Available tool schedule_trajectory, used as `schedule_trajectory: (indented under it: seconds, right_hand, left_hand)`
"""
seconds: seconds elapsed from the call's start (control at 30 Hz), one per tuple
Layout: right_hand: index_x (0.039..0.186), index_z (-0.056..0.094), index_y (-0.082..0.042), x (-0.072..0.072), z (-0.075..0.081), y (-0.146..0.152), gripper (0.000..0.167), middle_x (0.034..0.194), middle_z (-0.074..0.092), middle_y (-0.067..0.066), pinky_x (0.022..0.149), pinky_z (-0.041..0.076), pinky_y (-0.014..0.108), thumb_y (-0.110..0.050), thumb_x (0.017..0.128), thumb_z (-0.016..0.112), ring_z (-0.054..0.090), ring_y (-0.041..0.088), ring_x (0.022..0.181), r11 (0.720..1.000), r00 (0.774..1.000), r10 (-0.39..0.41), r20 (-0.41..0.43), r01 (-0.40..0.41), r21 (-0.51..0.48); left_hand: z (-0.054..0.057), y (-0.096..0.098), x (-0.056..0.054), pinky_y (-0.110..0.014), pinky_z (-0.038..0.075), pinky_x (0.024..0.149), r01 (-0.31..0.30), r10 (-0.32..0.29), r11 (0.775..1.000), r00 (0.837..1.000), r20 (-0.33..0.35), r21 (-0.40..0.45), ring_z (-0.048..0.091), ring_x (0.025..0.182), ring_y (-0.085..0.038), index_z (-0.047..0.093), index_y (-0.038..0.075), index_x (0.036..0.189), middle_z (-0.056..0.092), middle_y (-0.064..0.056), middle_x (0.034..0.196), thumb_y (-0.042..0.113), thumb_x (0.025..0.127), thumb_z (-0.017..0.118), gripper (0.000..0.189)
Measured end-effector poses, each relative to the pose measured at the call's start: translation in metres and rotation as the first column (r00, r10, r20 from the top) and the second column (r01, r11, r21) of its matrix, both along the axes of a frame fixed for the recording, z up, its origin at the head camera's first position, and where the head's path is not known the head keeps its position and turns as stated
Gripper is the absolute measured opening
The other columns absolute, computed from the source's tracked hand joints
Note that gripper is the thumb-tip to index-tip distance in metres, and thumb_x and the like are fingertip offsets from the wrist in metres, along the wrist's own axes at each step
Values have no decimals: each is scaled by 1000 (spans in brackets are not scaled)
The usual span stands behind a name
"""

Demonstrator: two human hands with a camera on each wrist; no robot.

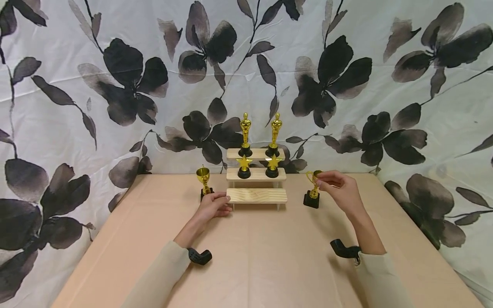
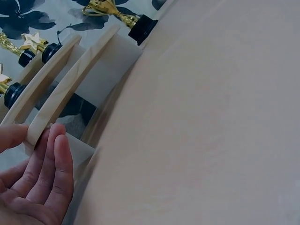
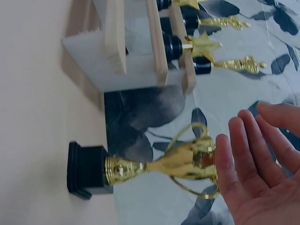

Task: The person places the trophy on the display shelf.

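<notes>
My left hand [image 1: 211, 207] pinches the left end of the lowest board [image 1: 256, 196] of a three-tier wooden display stand, thumb above and fingers below in the left wrist view. Just behind that hand stands a gold trophy cup [image 1: 203, 174], its black base partly hidden. To the right of the stand, another gold trophy cup [image 1: 313, 193] rests upright on its black base. My right hand [image 1: 340, 188] is at its rim. In the right wrist view, this hand's fingers [image 3: 243, 150] are loosely extended beside the cup's mouth, with the thumb apart.
Two gold star trophies [image 1: 244, 163] stand on the middle board. On the top board are two gold figure statuettes [image 1: 275, 128]. A floral cloth [image 1: 269, 51] hangs behind the beige table [image 1: 254, 256].
</notes>
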State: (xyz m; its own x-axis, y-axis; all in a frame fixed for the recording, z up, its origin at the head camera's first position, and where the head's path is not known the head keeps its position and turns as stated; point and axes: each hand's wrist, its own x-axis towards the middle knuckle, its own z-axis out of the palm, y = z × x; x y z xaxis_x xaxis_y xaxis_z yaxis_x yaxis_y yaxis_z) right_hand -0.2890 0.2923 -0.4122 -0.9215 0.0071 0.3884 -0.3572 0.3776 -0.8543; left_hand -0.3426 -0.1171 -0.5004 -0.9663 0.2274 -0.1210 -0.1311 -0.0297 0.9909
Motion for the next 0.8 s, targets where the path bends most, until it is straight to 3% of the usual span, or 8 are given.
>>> schedule_trajectory:
  seconds: [0.2,0.33,0.43,0.57,0.63,0.8]
  right_hand:
    - [121,67,6,-1,-2,21,31,99,74,-14,75,57,12,-9,96,74,69,0,86,993,992,-96,-76,90,-79]
    - [123,67,5,-4,-7,34,32,103,72,-14,76,55,10,-5,94,75,66,1,90,977,982,-165,-92,150,-154]
    - [127,64,6,-6,-12,42,37,109,71,-12,80,53,8,-1,92,75,65,2,98,966,983,-163,-84,142,-216]
    - [134,58,4,-10,-21,49,46,118,67,-8,83,53,7,4,91,74,63,2,108,962,992,-100,-72,79,-261]
    - [136,56,1,-14,-27,51,48,121,65,-7,84,53,7,4,92,73,62,2,110,968,995,-81,-51,67,-242]
    - [146,48,1,-22,-41,46,58,128,58,-10,87,51,6,-7,95,75,57,-1,114,995,997,-66,51,69,-77]
  left_hand:
    - [-3,3,-1,-28,64,74,1,-1,1000,1000,-13,11,75,75,-13,56,-5,141,75,-21,110,16,102,65,45]
    - [-6,3,1,-29,64,74,-18,18,999,1000,-7,30,75,77,-14,54,-3,143,74,-18,108,17,102,65,47]
    - [-8,4,2,-29,64,74,-18,18,999,1000,-10,34,75,78,-15,52,-3,145,74,-16,107,18,103,65,49]
    - [-9,5,1,-30,64,75,-5,6,999,1000,-25,33,75,80,-15,54,-1,144,74,-13,108,20,103,65,48]
    - [-8,6,0,-30,64,75,-1,2,999,1000,-30,34,75,80,-15,55,-1,144,74,-13,109,20,103,65,47]
    - [-8,3,3,-30,64,73,-27,28,999,999,-27,25,75,79,-16,57,0,142,74,-16,110,20,103,65,44]
